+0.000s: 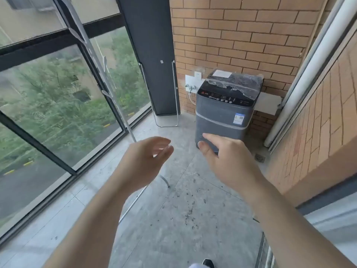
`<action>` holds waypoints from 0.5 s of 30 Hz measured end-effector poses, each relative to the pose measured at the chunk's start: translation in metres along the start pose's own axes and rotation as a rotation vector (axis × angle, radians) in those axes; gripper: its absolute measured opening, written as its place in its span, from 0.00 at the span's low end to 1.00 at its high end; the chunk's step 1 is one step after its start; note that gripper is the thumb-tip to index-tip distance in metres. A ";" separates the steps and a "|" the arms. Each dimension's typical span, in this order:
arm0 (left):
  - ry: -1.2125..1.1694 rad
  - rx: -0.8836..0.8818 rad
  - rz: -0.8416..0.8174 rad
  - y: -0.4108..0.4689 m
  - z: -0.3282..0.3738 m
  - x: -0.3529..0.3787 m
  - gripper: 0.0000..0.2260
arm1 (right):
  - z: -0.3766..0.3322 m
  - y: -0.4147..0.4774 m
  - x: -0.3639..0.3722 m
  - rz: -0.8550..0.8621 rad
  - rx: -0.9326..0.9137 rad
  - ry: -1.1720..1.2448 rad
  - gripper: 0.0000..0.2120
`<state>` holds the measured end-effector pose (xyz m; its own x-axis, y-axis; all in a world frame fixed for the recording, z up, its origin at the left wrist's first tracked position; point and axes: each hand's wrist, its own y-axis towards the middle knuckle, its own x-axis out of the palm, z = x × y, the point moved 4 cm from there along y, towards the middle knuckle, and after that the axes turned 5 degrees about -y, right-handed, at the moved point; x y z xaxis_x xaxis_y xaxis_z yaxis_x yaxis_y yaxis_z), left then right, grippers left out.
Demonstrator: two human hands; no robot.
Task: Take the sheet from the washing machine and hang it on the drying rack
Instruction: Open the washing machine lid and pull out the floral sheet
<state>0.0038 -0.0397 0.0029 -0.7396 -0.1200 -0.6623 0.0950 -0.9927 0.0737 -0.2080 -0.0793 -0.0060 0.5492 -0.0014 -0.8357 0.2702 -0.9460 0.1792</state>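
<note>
A dark grey top-loading washing machine [225,111] stands against the brick wall at the far end, its lid down and covered with torn plastic film. No sheet shows. A silver metal drying rack [105,74] runs along the window on the left, its far leg frame [174,93] near the dark pillar. My left hand [144,161] is held out in mid-air, fingers apart, holding nothing. My right hand [226,157] is also raised and empty, fingers loosely spread, in front of the machine's lower part but well short of it.
Large glass windows [48,113] line the left side. A brick wall [318,122] and white pipe [309,74] bound the right. A tap and hose [190,89] sit left of the machine. A floor drain [259,158] lies to its right. Dirt specks dot the grey floor [183,219].
</note>
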 end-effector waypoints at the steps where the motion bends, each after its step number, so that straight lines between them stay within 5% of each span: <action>1: -0.017 -0.014 -0.003 0.016 0.003 0.007 0.12 | 0.011 0.011 -0.003 0.003 0.016 0.026 0.21; 15: -0.041 0.086 -0.231 0.288 0.011 0.108 0.07 | 0.144 0.215 0.012 0.010 0.222 -0.046 0.18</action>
<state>-0.0557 -0.3384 -0.0391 -0.7617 0.1117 -0.6382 -0.1357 -0.9907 -0.0114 -0.2571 -0.3292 -0.0528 0.5127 -0.0209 -0.8583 0.0814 -0.9940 0.0728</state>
